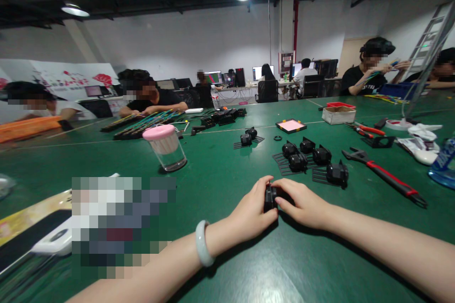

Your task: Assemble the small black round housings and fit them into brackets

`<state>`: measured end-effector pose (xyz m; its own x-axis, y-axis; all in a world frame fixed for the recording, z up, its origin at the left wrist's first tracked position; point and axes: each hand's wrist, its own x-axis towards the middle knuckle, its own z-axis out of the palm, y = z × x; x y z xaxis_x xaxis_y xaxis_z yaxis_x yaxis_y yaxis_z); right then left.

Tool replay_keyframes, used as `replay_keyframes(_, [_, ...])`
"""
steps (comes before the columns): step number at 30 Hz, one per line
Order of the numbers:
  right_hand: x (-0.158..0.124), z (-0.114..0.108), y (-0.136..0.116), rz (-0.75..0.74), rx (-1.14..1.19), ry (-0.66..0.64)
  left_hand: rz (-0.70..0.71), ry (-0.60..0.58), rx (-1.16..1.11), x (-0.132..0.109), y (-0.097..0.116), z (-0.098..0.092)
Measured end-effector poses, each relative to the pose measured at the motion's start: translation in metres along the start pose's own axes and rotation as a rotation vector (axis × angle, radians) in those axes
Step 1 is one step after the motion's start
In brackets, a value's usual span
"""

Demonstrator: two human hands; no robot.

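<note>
Both of my hands meet over the green table around one small black plastic part (270, 198), whose exact kind I cannot make out. My left hand (249, 208) wraps it from the left, thumb at the near side and fingers at the far side. From the right, my right hand (302, 204) pinches it between thumb and fingers. Just beyond lie several similar black parts with round housings and slatted plates, the nearest black assembly (337, 173) being to the right. A small black ring (277, 138) rests farther back.
An adjustable wrench (387, 177) with red-black handle lies right. A pink-lidded glass jar (165, 147) stands left, near a phone-like object (31, 232). Farther back are a pink-filled black tray (291, 126), a red-lined white box (339, 112) and red-handled pliers (368, 130). Co-workers sit across the table.
</note>
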<state>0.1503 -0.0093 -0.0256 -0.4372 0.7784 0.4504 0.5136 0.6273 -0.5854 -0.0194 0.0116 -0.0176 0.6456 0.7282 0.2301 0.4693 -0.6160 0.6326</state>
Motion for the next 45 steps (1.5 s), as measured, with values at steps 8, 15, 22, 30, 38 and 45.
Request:
replay_keyframes(8, [-0.0001,0.0003,-0.0009,0.001,-0.017,-0.003,0.007,-0.003,0.025,-0.0002,-0.0009,0.0003])
replay_keyframes(15, [0.0003,0.0004,-0.0009,0.001,-0.017,-0.001,0.017,0.006,0.051,-0.0004,-0.0015,0.0005])
replay_keyframes(22, [-0.0003,0.0005,0.0007,0.008,-0.017,-0.005,0.024,0.009,0.059,-0.0001,-0.003,0.0014])
replay_keyframes(30, [-0.0012,0.0011,0.0014,0.014,-0.025,-0.009,0.036,0.008,0.064,0.0001,-0.005,0.0027])
replay_keyframes(38, [-0.0013,0.0004,0.0009,0.016,-0.025,-0.014,0.045,0.006,0.063,0.0,-0.0064,0.0027])
replay_keyframes(45, [-0.0012,0.001,0.0005,0.01,-0.04,-0.015,0.035,0.003,0.053,0.0006,-0.0059,0.0031])
